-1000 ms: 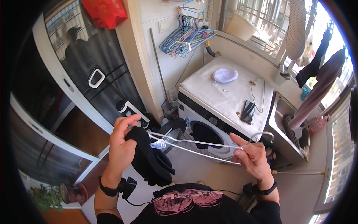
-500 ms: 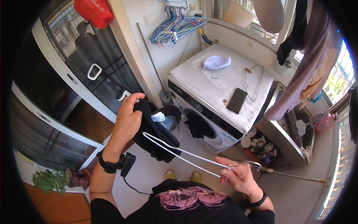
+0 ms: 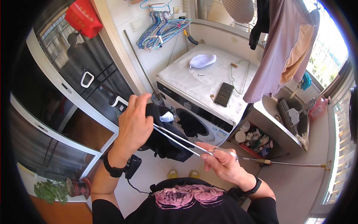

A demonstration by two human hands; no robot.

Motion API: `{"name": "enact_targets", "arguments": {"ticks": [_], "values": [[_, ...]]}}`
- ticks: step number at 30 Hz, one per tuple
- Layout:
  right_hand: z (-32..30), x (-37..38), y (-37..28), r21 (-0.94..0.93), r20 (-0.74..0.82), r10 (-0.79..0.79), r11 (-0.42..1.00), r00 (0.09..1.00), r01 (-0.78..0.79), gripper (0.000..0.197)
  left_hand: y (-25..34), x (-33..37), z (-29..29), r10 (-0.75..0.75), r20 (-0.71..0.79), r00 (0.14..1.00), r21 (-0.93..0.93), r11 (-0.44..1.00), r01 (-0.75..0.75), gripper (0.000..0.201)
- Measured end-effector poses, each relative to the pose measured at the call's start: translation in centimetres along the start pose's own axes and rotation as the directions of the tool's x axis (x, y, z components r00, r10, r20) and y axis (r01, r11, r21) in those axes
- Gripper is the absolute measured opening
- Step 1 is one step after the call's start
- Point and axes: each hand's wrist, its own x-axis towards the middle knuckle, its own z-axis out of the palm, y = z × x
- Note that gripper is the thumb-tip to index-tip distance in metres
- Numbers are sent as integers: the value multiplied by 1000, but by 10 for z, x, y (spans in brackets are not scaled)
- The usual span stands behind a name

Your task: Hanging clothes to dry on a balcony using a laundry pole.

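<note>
My left hand (image 3: 135, 125) grips the upper edge of a black garment (image 3: 169, 145), which hangs down in front of me with a white label (image 3: 166, 117) showing near its top. In my right hand (image 3: 222, 162) is a white clothes hanger (image 3: 181, 138), held near its hook. The hanger slants toward my left hand, and its far end meets the garment beside my left fingers. Whether that end is inside the garment is hidden by the hand and cloth.
A washing machine (image 3: 201, 125) stands ahead with its door open and dark cloth inside. On its cover (image 3: 182, 72) lie a white pad (image 3: 202, 61), a phone (image 3: 224, 94) and a wire hanger. Several hangers (image 3: 158, 31) hang on the wall. Laundry (image 3: 268, 56) hangs at right above a sink (image 3: 270, 108).
The hanger's far end has come up to the garment beside my left fingers. My right hand has moved left and up a little. The view has swung slightly right.
</note>
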Motion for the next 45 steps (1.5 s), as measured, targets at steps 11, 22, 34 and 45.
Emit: {"name": "enact_targets", "arguments": {"ticks": [11,22,34,45], "values": [[-11,17,-7,103,-171,-196,971,965,216,18,3,7,-48,551,28,834,116,827,-550,26],[20,17,1,-539,-109,-842,496,528,681,23,-9,10,-56,496,-202,845,132,868,-478,13],[93,81,109,-347,183,157,934,971,-85,42,-8,-5,-81,429,-255,867,140,903,-405,10],[-31,100,68,105,200,416,891,887,-442,27,-87,-70,-80,257,-182,949,176,958,-225,16]]}}
